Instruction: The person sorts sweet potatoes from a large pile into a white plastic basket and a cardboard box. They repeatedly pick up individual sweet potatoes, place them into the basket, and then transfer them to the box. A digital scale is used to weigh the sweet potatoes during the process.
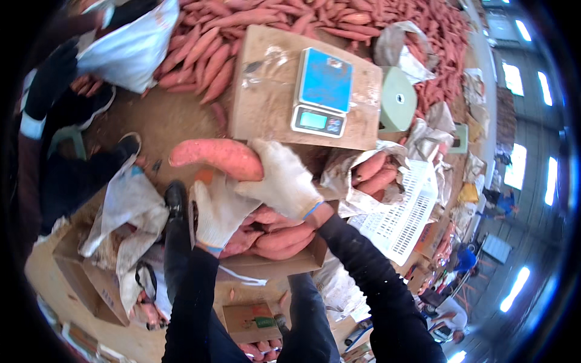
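My right hand (283, 179), in a white knit work glove, grips one end of a large curved sweet potato (218, 156). The left hand (218, 208), gloved alike, is just below the tuber; whether it touches it I cannot tell, and the right hand partly hides its fingers. Under both hands stands an open cardboard box (290, 267) with several sweet potatoes (281, 240) inside. Beyond the hands, a digital scale (317, 120) with a blue platform (326, 80) rests on a wooden board (268, 90); nothing lies on the platform.
A large heap of sweet potatoes (213, 59) lies at the back. Woven sacks (363, 199), a white plastic crate (408, 218) and a green stool (398, 97) are at the right. At the left, another person's black-gloved hand (52, 77) is by a white sack (131, 45); an open carton (86, 277) stands lower.
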{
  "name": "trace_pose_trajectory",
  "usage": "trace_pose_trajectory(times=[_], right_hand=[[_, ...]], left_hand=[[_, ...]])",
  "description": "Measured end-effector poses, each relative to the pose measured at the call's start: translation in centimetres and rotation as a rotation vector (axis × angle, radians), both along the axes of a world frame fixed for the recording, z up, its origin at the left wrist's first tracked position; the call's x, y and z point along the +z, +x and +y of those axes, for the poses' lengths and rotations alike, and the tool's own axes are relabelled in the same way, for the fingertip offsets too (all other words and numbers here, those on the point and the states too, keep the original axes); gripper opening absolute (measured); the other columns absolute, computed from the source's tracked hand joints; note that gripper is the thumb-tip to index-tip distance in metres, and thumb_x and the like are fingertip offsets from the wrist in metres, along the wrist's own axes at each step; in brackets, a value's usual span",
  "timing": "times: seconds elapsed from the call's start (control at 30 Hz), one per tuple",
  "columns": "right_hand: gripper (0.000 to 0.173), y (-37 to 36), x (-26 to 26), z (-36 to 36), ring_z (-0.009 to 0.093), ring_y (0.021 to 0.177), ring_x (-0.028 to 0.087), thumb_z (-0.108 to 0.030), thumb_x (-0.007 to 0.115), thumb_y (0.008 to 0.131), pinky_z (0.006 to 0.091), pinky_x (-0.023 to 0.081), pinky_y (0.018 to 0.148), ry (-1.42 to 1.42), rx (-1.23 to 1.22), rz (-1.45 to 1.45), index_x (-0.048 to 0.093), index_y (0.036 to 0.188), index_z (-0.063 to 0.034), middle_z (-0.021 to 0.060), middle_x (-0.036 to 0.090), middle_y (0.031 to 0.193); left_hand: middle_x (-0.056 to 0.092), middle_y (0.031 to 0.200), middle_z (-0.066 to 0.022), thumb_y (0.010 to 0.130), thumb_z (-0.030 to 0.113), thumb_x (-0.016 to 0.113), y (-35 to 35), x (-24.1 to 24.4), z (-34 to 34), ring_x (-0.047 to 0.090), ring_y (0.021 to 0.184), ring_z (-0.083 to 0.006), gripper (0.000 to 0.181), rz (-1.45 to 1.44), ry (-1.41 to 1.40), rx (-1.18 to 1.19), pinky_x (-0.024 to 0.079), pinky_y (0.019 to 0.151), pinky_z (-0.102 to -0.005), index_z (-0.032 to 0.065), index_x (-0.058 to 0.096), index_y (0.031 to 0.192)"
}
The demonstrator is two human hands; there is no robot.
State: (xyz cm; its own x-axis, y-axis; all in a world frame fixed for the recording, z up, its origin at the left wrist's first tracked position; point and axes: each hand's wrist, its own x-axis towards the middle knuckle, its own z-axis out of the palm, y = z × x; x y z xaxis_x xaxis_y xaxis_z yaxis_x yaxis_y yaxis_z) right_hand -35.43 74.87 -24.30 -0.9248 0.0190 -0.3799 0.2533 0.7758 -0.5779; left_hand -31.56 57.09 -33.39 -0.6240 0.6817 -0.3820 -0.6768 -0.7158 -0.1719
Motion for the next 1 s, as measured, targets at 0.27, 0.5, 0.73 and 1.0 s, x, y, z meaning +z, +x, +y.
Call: trace_pose_trajectory(times=[0.27, 0.5, 0.73, 1.0], right_hand=[[0.07, -6.4, 0.5, 17.5, 0.036, 0.113, 0.06, -0.028, 0.085, 0.062, 0.0449, 0.047, 0.098, 0.379, 0.001, 0.31, 0.061, 0.125, -0.0083, 0.0166, 0.065, 0.118], [0.075, -8.8, -2.6, 21.0, 0.035, 0.116, 0.06, -0.03, 0.084, 0.063, 0.044, 0.047, 0.099, 0.466, 0.063, 0.217, 0.059, 0.131, -0.0102, 0.016, 0.065, 0.122], [0.072, -8.5, -5.1, 23.4, 0.034, 0.115, 0.06, -0.031, 0.082, 0.066, 0.0437, 0.046, 0.1, 0.452, 0.06, 0.291, 0.059, 0.132, -0.015, 0.0142, 0.065, 0.122], [0.081, -7.1, -5.9, 23.6, 0.035, 0.118, 0.059, -0.043, 0.084, 0.066, 0.0473, 0.044, 0.101, 0.613, 0.109, 0.404, 0.053, 0.137, -0.0165, 0.0145, 0.062, 0.128]], left_hand=[[0.048, 0.147, -0.01, 0.099, 0.061, 0.039, -0.6, -1.2, 0.7, 0.05, 0.131, -0.0345, 0.066, 0.126, -0.141, -0.132, 0.044, 0.104, -0.058, 0.0219, 0.035, 0.152], [0.047, 0.148, -0.0114, 0.102, 0.056, 0.039, -0.6, -1.8, 0.7, 0.05, 0.132, -0.0348, 0.063, 0.124, -0.228, -0.193, 0.045, 0.105, -0.0546, 0.0182, 0.034, 0.152], [0.048, 0.147, -0.0131, 0.101, 0.056, 0.042, -0.1, -2.0, 1.8, 0.05, 0.132, -0.0353, 0.065, 0.105, -0.285, -0.231, 0.046, 0.105, -0.0534, 0.0168, 0.033, 0.152], [0.046, 0.149, -0.0154, 0.1, 0.056, 0.043, 0.5, -2.9, 2.9, 0.05, 0.132, -0.0379, 0.068, 0.119, -0.25, -0.232, 0.047, 0.105, -0.054, 0.0146, 0.031, 0.154]])
